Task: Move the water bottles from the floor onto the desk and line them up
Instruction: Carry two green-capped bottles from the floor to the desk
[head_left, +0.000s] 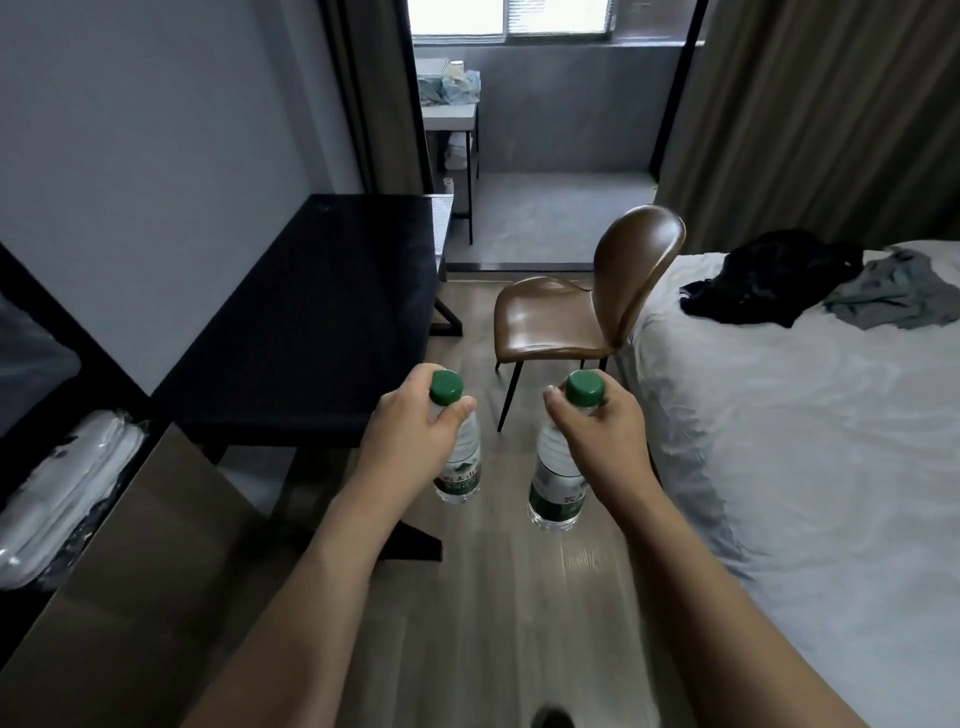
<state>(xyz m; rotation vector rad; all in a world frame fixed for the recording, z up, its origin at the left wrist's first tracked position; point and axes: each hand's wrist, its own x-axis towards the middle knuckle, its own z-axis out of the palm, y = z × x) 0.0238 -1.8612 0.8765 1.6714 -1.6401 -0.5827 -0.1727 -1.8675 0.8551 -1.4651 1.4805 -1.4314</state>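
I hold two clear water bottles with green caps and green labels, one in each hand, above the wooden floor. My left hand (415, 426) grips the left bottle (461, 470) around its neck. My right hand (597, 431) grips the right bottle (556, 488) the same way. Both bottles hang upright, side by side and apart. The black desk (311, 322) stands against the wall to the left, just beyond my left hand, with nothing on its top.
A brown leather chair (582, 312) stands ahead between desk and bed. A white bed (805, 441) with dark clothes (779, 280) fills the right. A brown cabinet top (145, 571) and a black shelf with plastic-wrapped items (62, 488) sit at near left.
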